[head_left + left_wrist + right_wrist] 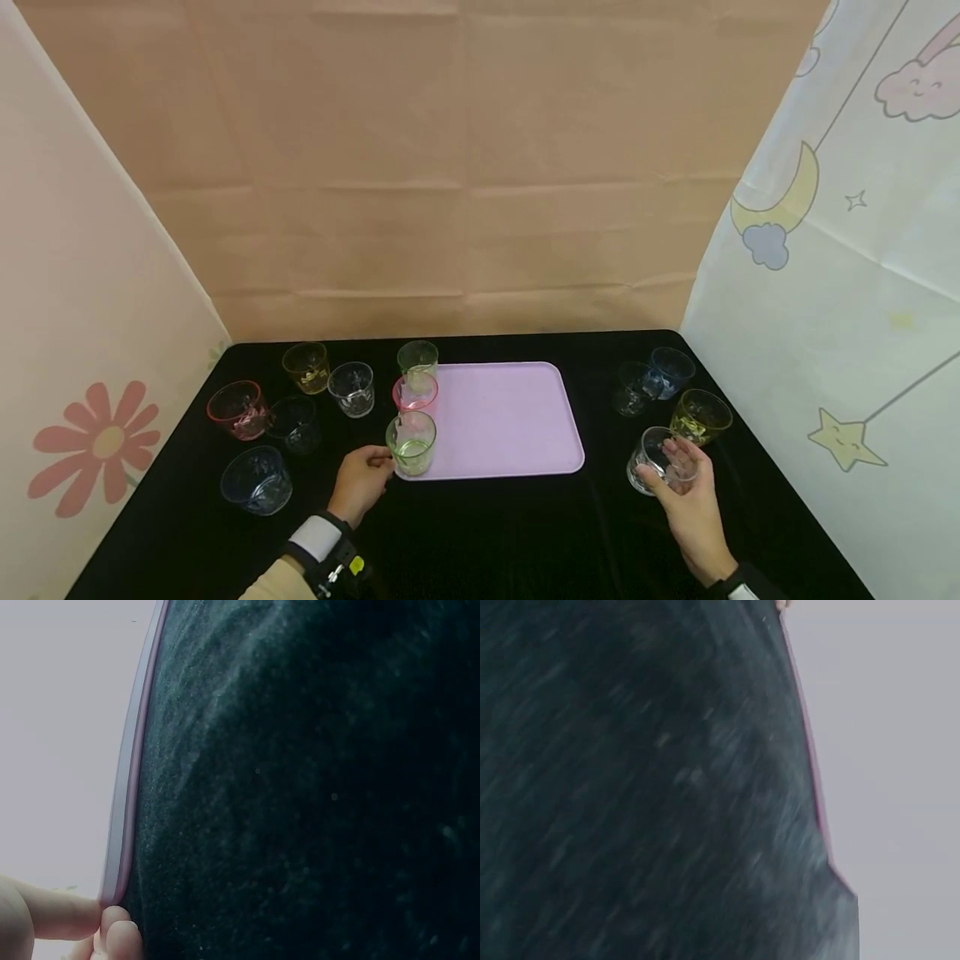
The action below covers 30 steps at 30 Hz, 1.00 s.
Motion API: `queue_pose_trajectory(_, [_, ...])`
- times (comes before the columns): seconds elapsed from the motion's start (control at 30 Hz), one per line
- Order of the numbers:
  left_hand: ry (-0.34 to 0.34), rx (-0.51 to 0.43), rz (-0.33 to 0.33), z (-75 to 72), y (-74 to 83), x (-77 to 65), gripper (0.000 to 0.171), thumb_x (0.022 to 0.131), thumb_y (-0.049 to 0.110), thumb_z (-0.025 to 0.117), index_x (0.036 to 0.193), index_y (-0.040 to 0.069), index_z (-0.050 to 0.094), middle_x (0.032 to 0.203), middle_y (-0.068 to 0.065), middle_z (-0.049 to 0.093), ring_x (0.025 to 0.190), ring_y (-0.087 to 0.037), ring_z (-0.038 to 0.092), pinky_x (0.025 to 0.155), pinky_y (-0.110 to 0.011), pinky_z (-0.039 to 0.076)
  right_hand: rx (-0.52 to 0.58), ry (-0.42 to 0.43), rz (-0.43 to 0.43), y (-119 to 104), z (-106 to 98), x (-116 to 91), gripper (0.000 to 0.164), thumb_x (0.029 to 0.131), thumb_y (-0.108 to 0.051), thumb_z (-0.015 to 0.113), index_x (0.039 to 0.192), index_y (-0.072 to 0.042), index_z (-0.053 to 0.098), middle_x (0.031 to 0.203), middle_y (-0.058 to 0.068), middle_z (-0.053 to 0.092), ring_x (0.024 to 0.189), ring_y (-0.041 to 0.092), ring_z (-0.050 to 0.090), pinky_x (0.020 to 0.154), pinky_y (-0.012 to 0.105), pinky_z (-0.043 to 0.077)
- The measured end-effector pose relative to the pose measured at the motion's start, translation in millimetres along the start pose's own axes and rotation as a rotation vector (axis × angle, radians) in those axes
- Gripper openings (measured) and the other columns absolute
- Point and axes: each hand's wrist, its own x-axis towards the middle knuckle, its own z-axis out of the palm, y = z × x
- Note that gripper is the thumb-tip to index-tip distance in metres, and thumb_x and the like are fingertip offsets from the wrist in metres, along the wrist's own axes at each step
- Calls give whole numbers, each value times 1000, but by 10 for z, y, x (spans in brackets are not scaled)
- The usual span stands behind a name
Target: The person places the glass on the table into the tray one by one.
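A pale purple tray (502,421) lies on the black cloth-covered table. My left hand (363,482) pinches the tray's near left corner; in the left wrist view its fingers (67,916) are at the rim there. Along the tray's left side, a near green glass (412,454), a pink-rimmed glass (417,402) and a far green glass (417,357) stand in a row. At the right, my right hand (693,507) grips a clear glass (647,467) around its side. The right wrist view shows the tray's edge (814,765) and dark cloth, not the held glass.
On the left stand a yellow glass (306,371), a clear glass (354,392), a red glass (238,410), a dark glass (295,427) and a blue glass (257,483). Beyond my right hand are a yellow glass (699,417), a blue glass (670,373) and a dark glass (632,392).
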Motion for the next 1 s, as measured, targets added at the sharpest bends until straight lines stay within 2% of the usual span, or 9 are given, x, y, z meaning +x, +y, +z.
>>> queue_pose_trajectory(0.1, [-6,4,-2,-7,6,1,26,97,3,60,118,-13,62,96,-16,66,80,-22,61,64,-32,53,-7,-30,-27,-60,99,-8,82,99,-14,68,156,-4,10,157,18,24,146,33,24,119,19,21])
queue_pose_trajectory(0.27, [-19,0,-11,-19,11,5,27,98,3,59,120,-13,61,97,-17,65,82,-23,61,65,-32,53,-13,-102,-72,-136,262,3,80,98,-13,69,155,-1,13,156,22,29,145,33,27,113,13,27])
queue_pose_trajectory(0.37, [-21,-3,-11,-24,11,3,28,97,3,59,120,-13,61,97,-17,65,82,-24,61,65,-33,54,0,-147,-97,-171,376,17,80,97,-10,70,154,1,15,155,23,30,146,33,28,117,21,27])
queue_pose_trajectory(0.5, [-19,-4,4,-19,4,1,27,96,2,60,118,-13,61,96,-17,65,82,-24,62,65,-32,54,31,-203,-131,-216,532,43,80,95,-7,71,152,2,16,155,25,31,147,37,27,122,49,19])
queue_pose_trajectory(0.57, [-19,-6,8,-17,-8,2,27,96,3,61,118,-13,62,97,-16,65,82,-23,62,65,-32,54,39,-226,-150,-236,607,65,79,94,-7,72,152,2,17,154,25,31,148,39,26,120,57,17])
queue_pose_trajectory(0.73, [-20,-7,16,-14,-38,19,26,96,3,61,117,-12,62,97,-16,65,81,-23,61,65,-33,54,31,-279,-183,-275,760,130,79,94,-9,73,150,1,19,155,27,30,148,45,24,119,63,15])
queue_pose_trajectory(1.0, [-13,-8,21,-2,-68,33,24,96,4,62,116,-10,64,96,-15,65,81,-22,60,65,-32,53,32,-319,-199,-315,990,212,78,91,-10,76,149,-1,24,156,26,32,147,42,28,117,65,22])
